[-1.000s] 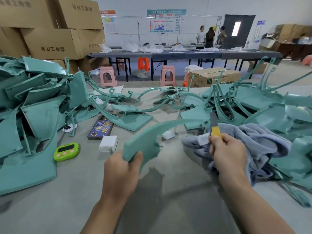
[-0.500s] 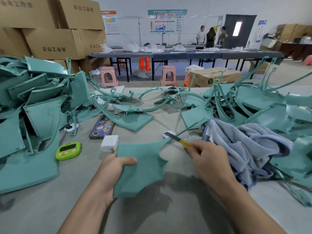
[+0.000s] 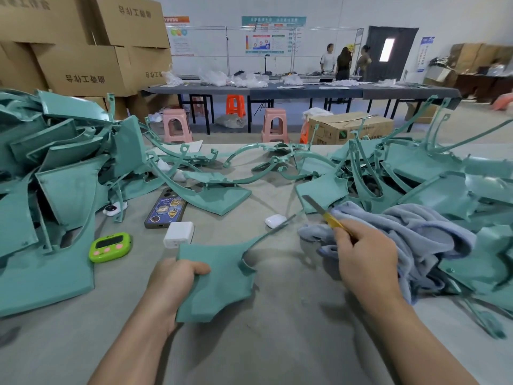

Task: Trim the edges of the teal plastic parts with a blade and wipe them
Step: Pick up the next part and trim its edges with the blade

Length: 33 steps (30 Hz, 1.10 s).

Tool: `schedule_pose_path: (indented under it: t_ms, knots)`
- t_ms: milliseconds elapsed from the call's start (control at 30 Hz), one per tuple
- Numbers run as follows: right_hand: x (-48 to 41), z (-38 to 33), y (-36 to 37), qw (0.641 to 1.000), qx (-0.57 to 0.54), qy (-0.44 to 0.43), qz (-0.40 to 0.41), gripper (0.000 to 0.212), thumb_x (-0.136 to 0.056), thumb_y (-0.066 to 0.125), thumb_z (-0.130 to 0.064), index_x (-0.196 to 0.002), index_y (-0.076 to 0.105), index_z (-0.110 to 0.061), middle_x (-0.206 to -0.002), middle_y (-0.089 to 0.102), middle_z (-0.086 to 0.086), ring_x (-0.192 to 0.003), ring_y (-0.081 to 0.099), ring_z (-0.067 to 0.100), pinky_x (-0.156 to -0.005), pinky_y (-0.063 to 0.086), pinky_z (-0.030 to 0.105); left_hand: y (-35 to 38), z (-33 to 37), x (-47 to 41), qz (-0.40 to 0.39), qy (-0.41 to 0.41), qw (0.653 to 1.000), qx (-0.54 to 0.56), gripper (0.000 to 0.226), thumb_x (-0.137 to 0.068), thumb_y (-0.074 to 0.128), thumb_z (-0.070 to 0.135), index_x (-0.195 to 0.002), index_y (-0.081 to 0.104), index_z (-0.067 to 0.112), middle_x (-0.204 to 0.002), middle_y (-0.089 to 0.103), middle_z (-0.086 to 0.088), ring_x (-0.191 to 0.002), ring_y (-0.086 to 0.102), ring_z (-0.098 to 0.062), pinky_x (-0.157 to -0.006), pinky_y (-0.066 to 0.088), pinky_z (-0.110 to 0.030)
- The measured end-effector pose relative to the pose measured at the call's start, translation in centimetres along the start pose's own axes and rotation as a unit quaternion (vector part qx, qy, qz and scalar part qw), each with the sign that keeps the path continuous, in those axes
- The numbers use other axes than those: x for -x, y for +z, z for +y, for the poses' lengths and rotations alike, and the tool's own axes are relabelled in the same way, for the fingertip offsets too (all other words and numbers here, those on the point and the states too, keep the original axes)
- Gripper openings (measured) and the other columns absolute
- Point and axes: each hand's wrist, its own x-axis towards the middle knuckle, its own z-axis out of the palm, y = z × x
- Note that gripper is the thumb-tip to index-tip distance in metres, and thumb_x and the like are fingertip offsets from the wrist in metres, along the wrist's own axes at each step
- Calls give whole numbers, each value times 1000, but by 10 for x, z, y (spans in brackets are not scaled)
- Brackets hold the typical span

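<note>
Teal plastic part point(image 3: 216, 282) at near centre of table point(image 3: 277, 343), left hand point(image 3: 172, 282) gripping its left edge. Right hand point(image 3: 366, 262) clamped on blade point(image 3: 319, 208), apart from the part. Judged light, stiff; thin far arm likely springy, so hold the broad plate

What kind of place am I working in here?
Probably a factory or warehouse finishing area: teal plastic parts lie heaped on the work table, stacked cardboard boxes stand at the left, and long benches with plastic stools stand on the open floor behind.
</note>
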Motion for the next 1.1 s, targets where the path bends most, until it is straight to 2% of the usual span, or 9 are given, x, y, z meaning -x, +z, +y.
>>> schedule_pose_path:
  t_ms: [100,200,300,367,433,600,733,867,1100]
  knots:
    - [-8,7,-4,996,20,55,62,35,-103,54,-32,-72,60,-16,-57,58,-3,-59,55,19,-51,33,30,-3,1,-5,52,18,998,5,13,-74,75,4,-87,74,3,-69,75,-15,-57,72,-33,-52,55,-35]
    - [-11,9,-7,994,-18,62,91,38,-103,54,-31,-69,57,-15,-56,55,0,-59,53,27,-54,36,36,-6,2,-4,44,8,999,31,15,-76,74,4,-91,74,3,-71,75,-17,-57,72,-34,-51,55,-36]
    - [5,-3,-4,997,-76,-19,-6,35,-102,58,-32,-71,62,-16,-58,59,-4,-53,51,9,-48,37,20,1,3,3,-25,-33,996,80,15,-83,69,3,-96,72,-2,-77,75,-22,-53,70,-33,-46,55,-35]
    - [19,-14,4,985,-97,-58,-129,21,-99,61,-30,-82,69,-22,-66,62,-6,-55,49,4,-50,38,21,6,3,8,-58,-50,991,106,14,-88,66,7,-97,72,-2,-78,76,-20,-52,71,-31,-41,53,-33]
    - [28,-20,12,974,-98,-91,-183,18,-98,63,-24,-81,63,-19,-65,57,-2,-54,42,4,-51,36,24,10,3,12,-82,-49,987,125,16,-92,65,12,-99,73,-1,-84,77,-19,-59,74,-31,-42,54,-33]
    - [28,-23,15,958,-77,-106,-255,21,-97,62,-21,-77,57,-16,-60,50,1,-53,39,5,-53,33,26,9,6,15,-117,-38,980,155,21,-94,65,18,-99,76,2,-93,77,-20,-68,76,-31,-45,56,-32]
    - [21,-21,4,938,-71,-122,-316,20,-96,68,-22,-80,73,-34,-56,51,-9,-50,40,4,-50,33,18,6,6,14,-108,-21,984,139,18,-93,66,16,-94,77,2,-90,77,-20,-64,75,-31,-44,55,-33]
    - [11,-12,-6,945,-106,-106,-290,24,-94,72,-18,-96,81,-40,-65,65,-7,-51,47,1,-53,36,12,4,4,12,-93,10,989,111,16,-94,65,14,-96,76,3,-87,77,-20,-62,74,-31,-44,54,-33]
    - [17,-17,0,928,-97,-102,-345,26,-95,69,-19,-83,78,-40,-58,59,-10,-49,43,1,-52,33,13,5,6,13,-96,-16,987,126,16,-94,64,13,-94,75,1,-84,77,-20,-58,73,-30,-42,54,-32]
